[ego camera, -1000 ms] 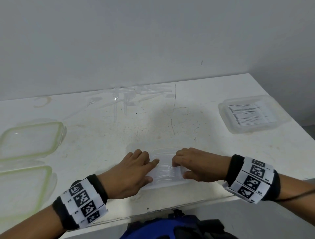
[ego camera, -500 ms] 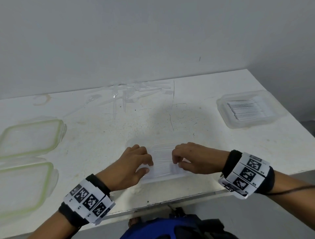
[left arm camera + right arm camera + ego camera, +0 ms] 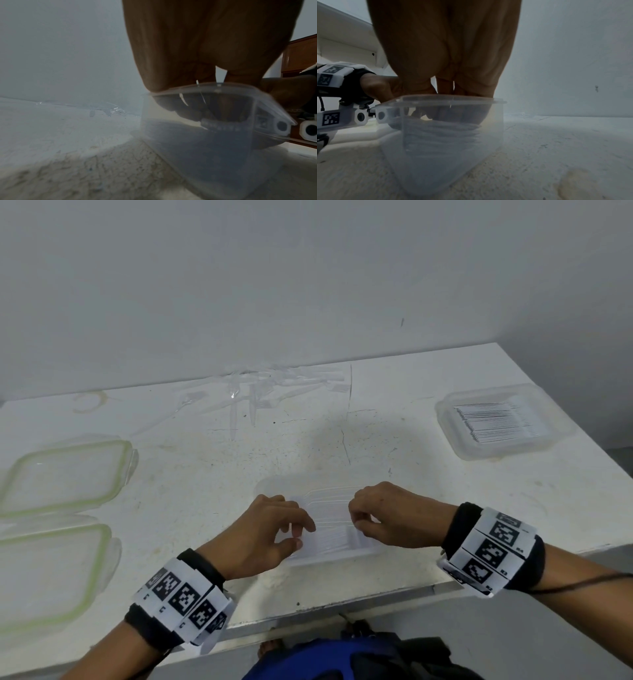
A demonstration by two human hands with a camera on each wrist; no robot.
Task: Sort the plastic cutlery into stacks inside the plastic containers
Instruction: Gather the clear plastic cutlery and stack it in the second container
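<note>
A clear plastic container sits near the table's front edge and holds a stack of clear cutlery. My left hand is over its left end, fingers curled down inside, thumb and forefinger close together at the stack's end. My right hand mirrors it at the right end. Through the container wall, the left wrist view shows my left hand just above the stack's ridged end. In the right wrist view my right hand touches the top of the stack inside the container.
Loose clear cutlery lies in a heap at the back by the wall. A second container with a neat stack stands at the right. Two green-rimmed lids lie at the left. The table's front edge is close.
Both hands went from flat fingers pressing on the stack to fingers curled down at its two ends. The view has shifted slightly; the container has stayed put.
</note>
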